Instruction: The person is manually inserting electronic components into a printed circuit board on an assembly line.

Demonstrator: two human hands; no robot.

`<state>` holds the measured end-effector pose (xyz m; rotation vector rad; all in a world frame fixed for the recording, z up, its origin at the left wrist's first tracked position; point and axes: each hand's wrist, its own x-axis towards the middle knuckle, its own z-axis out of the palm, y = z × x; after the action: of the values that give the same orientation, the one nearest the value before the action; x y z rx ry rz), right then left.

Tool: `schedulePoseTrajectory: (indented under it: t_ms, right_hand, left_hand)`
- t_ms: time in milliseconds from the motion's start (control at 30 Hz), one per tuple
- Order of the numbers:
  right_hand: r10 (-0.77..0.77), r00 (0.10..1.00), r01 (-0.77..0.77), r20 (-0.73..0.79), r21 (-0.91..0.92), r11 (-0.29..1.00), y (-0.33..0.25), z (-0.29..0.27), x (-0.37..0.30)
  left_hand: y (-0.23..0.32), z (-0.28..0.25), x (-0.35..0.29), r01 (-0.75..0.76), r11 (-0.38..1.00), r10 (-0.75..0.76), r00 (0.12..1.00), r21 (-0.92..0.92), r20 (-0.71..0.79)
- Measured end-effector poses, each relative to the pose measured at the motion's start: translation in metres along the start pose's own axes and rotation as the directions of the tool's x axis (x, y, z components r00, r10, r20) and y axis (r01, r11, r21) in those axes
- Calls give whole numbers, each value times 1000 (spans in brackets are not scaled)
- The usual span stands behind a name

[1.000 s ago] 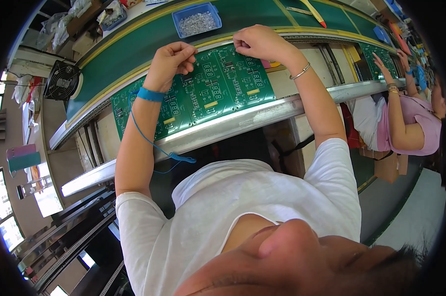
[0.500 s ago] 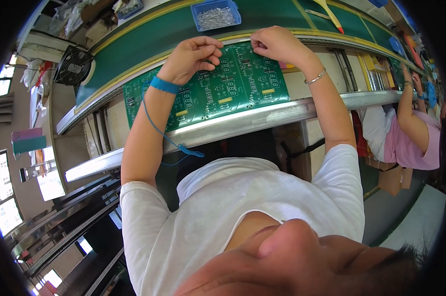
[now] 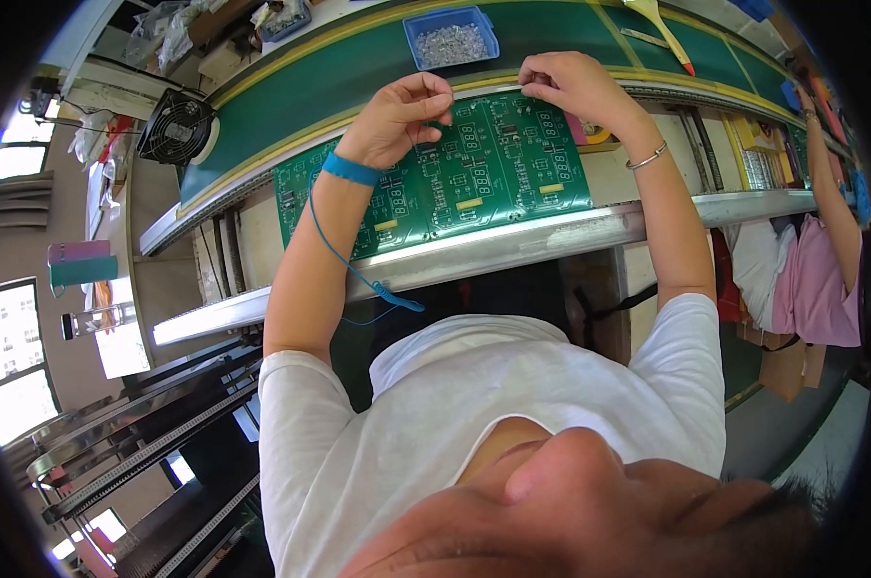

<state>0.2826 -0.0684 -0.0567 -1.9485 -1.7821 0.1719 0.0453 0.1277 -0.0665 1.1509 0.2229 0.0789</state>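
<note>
A large green printed circuit board (image 3: 455, 178), rectangular and dotted with small white and yellow parts, lies flat on the pale surface (image 3: 620, 173) between a silvery metal rail (image 3: 512, 249) on the near side and a dark green conveyor belt (image 3: 358, 67) with yellow edging on the far side. The left hand (image 3: 397, 118) hovers over the board's upper middle, fingers curled in and thumb and fingertips pinched together at the board; something small and dark shows at the pinch, but whether it is held I cannot tell. A blue strap (image 3: 351, 170) circles that wrist, and a thin blue coiled cord (image 3: 344, 260) runs from it down past the rail. The right hand (image 3: 575, 87) rests at the board's far edge, fingers bent and closed down on that edge near the top right corner; a thin silver bracelet (image 3: 645, 157) sits on its wrist. Just beyond the hands, on the belt, stands a shallow blue plastic tray (image 3: 451, 37) filled with small silvery parts. A black square fan (image 3: 173, 127) sits off the belt's left end. At the far right, another person in a pink top (image 3: 825, 279) reaches an arm up toward the same line.
</note>
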Motion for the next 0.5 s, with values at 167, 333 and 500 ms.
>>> schedulePoseTrajectory:
  t_ms: [167, 333, 500]
  right_hand:
    - [14, 1000, -14, 15, -1, 1000, -2, -2, 0]
    - [-4, 1000, 4, 24, 21, 1000, 2, 2, 0]
    - [-12, 999, 12, 33, 13, 1000, 4, 1, -1]
  left_hand:
    - [0, -5, 1, 14, 999, -13, 1000, 48, -8]
    - [-2, -2, 2, 16, 946, 24, 993, 325, -120]
    - [-12, 0, 5, -130, 412, 377, 926, 902, -38]
